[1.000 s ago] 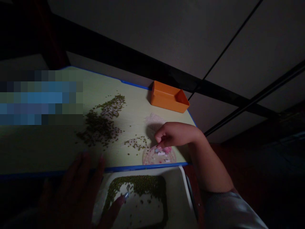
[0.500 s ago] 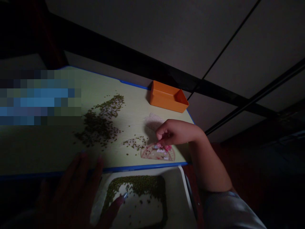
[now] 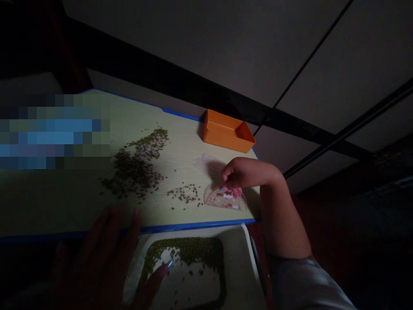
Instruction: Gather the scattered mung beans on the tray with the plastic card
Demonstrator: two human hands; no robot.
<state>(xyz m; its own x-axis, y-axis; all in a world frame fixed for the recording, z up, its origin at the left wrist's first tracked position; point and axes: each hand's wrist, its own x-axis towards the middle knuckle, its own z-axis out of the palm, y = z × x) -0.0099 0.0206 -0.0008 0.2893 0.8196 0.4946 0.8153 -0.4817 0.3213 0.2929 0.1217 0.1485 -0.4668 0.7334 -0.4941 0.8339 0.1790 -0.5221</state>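
Observation:
My right hand (image 3: 250, 172) pinches a clear pink-patterned protractor (image 3: 222, 201) by its curved side, near the table's front right. Left of it lies a small scatter of green beans (image 3: 185, 196), likely mung beans. Just behind the hand is a thin spread of tiny pale grains (image 3: 204, 163), partly in its shadow. My left hand (image 3: 106, 254), dark and dim, is spread open at the front edge with nothing seen in it. Its thumb reaches over a white tray (image 3: 250, 254) holding more green beans (image 3: 196, 247) along its sides.
A larger heap of green beans (image 3: 134, 172) covers the middle of the pale table (image 3: 183, 142), which has a blue edge. An orange box (image 3: 227, 137) stands at the back right, close to a cabinet front (image 3: 209, 51). A pixelated patch hides the table's left side.
My right hand has moved right and slightly back with the protractor, away from the small bean scatter. My left hand has stayed in place.

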